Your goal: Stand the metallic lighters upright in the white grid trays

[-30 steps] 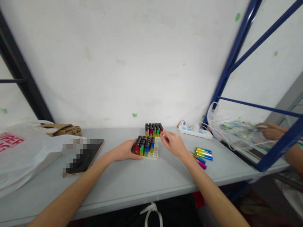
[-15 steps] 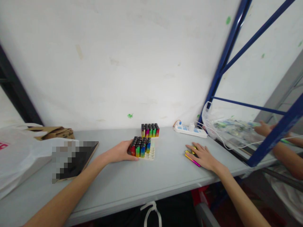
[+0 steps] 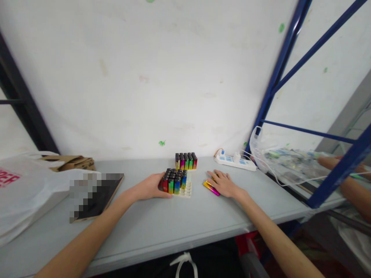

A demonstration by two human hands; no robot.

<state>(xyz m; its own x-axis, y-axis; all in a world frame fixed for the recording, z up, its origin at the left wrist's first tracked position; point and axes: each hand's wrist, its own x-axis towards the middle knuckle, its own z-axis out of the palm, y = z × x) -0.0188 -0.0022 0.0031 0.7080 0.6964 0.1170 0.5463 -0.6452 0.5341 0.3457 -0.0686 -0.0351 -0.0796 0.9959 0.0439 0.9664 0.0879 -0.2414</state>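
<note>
My left hand [image 3: 150,186] grips the left side of a white tray [image 3: 185,192] holding several upright, colourful lighters [image 3: 177,186] with black tops. Bare slots show on the tray's right side. Behind it stands a second block of upright lighters [image 3: 186,161]. My right hand [image 3: 223,183] lies spread, palm down, on the table to the right of the tray. Beneath its fingers are lighters lying flat, one of them yellow and magenta [image 3: 212,188]; how many is hidden by the hand.
A white power strip [image 3: 237,162] lies by the wall. At left are a white plastic bag [image 3: 26,193], brown cardboard [image 3: 72,163] and a dark flat panel [image 3: 98,197]. Blue metal posts [image 3: 268,92] rise at right; beyond them another person's hands [image 3: 333,164] show near clear plastic bags.
My right hand has moved left across the table toward the tray, and the flat lighters have moved with it. My left hand keeps its place at the tray. The view has shifted slightly.
</note>
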